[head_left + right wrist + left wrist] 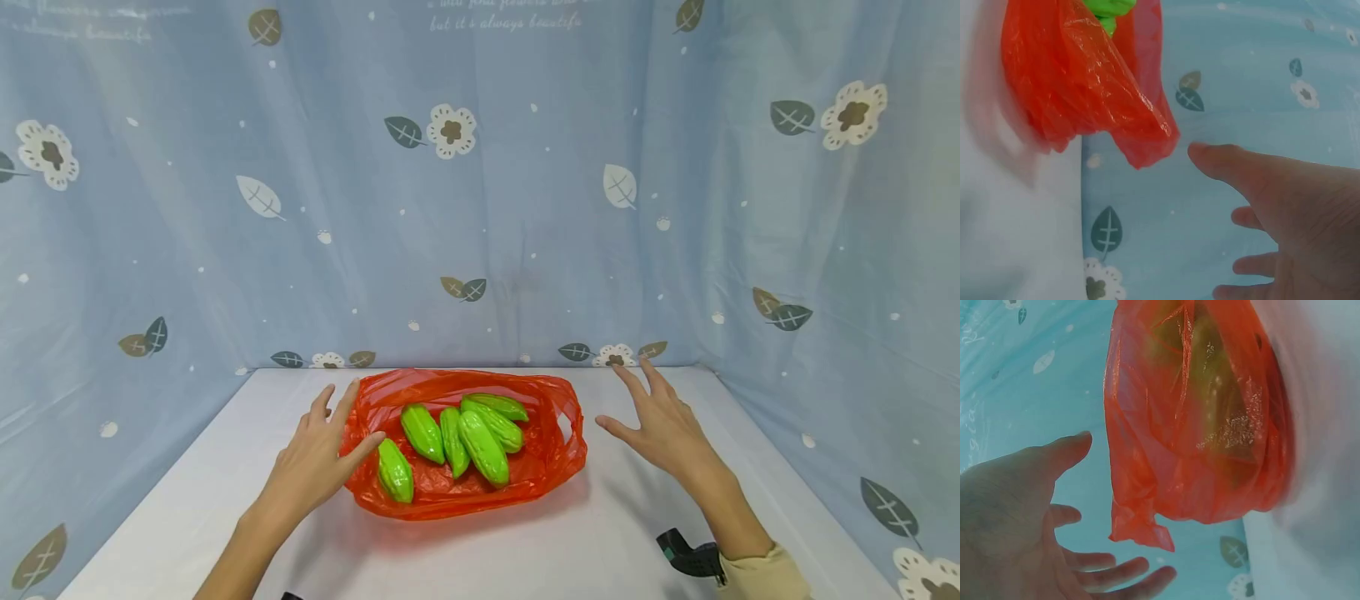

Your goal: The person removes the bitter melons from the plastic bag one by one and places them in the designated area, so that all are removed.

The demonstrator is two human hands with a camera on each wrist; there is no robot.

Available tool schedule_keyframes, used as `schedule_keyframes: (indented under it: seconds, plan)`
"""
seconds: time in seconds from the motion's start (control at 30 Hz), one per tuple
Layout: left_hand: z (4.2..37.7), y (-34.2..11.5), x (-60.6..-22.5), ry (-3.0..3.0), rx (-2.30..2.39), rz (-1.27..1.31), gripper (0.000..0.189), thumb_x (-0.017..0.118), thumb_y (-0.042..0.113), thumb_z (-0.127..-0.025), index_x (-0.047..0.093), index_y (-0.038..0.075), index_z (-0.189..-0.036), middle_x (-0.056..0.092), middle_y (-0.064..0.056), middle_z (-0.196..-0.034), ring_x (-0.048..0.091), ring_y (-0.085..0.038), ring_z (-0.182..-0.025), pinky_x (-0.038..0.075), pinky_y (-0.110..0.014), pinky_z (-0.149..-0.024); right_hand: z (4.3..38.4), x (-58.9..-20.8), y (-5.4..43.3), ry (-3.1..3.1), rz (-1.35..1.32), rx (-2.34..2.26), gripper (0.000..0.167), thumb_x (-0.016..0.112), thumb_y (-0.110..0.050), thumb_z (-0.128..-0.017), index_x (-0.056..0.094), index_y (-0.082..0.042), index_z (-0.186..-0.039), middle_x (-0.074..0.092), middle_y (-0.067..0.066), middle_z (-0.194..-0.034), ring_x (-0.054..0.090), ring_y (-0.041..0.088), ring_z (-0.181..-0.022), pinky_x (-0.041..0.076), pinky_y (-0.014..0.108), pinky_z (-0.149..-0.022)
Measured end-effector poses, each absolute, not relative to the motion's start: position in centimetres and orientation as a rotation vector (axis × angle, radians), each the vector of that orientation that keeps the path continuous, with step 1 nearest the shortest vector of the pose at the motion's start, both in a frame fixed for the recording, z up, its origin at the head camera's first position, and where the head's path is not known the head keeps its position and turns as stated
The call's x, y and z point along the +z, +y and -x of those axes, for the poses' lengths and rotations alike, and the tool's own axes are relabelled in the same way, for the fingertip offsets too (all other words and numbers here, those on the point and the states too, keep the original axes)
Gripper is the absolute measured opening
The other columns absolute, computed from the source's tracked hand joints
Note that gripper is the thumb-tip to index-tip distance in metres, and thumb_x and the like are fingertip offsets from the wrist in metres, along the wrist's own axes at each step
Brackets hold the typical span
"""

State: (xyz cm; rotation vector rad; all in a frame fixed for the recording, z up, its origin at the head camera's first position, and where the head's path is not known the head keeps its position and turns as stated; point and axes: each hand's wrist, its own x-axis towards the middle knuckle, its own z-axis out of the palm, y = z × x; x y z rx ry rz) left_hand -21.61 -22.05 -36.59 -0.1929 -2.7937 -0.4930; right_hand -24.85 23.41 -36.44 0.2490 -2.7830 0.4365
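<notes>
A red translucent plastic bag [465,507] stands on the white table with its mouth spread wide. Inside it lie several glossy green bitter melons [483,450], most of them bunched together, with a single bitter melon [395,471] off to the left. My left hand [318,450] hovers by the bag's left end, fingers spread; the left wrist view shows a gap between its thumb and the plastic [1166,456]. Beyond the bag's right end my right hand [667,429] is raised with its fingers extended, holding nothing. In the right wrist view, its thumb points toward a bag handle [1147,137].
The white table top [480,567] extends around the bag. A blue curtain [510,208] with leaf and flower prints encloses the back and both sides. A black device [690,557] is worn at my right wrist, beside a beige sleeve [765,575].
</notes>
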Motion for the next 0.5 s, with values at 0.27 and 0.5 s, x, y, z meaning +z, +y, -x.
schedule_keyframes:
  seconds: [0.27,0.5]
  plan:
    - [20.7,-22.8,-37.2,-2.698,-0.607,0.194,0.084,0.060,0.055,-0.092,0.020,0.020,-0.158,0.038,-0.032,-0.142,0.054,-0.051,-0.114,0.051,-0.067,-0.080,24.8,-36.6,22.7,-2.730,-0.270,0.470,0.078,0.071,-0.044,-0.087,0.035,-0.015,-0.150,0.026,0.030,-0.154,0.041,0.055,-0.128,0.049,0.071,-0.082]
    - [20.7,-23.6,-37.8,-2.721,-0.818,0.150,0.082,0.059,0.057,-0.092,0.020,0.027,-0.157,0.048,-0.023,-0.132,0.063,-0.032,-0.106,0.055,-0.054,-0.075,24.9,-36.9,21.9,-2.673,-0.295,0.492,0.074,0.074,-0.039,-0.086,0.040,-0.016,-0.147,0.034,0.030,-0.149,0.052,0.050,-0.121,0.053,0.066,-0.081]
